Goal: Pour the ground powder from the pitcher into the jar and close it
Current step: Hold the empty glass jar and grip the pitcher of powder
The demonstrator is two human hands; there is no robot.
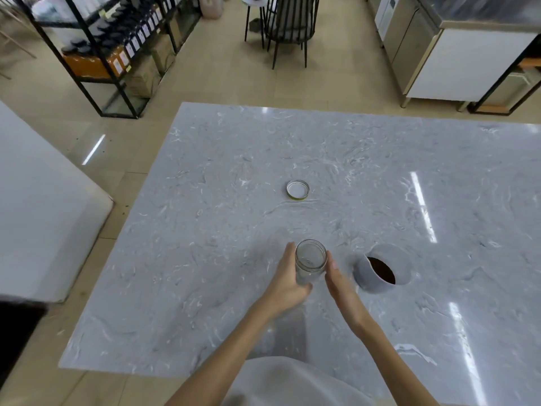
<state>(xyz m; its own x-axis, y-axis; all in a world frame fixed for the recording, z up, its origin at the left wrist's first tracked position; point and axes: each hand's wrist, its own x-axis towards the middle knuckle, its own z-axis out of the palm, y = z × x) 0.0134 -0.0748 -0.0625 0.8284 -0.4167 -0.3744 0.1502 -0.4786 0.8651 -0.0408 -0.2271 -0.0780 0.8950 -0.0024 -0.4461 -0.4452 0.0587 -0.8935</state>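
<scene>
Glass jar unlabelled, gripped by left hand; lid off.

Both forearms run bare from the bottom of the frame to the left hand and right hand, above a pale whitish garment at bottom centre.
</scene>
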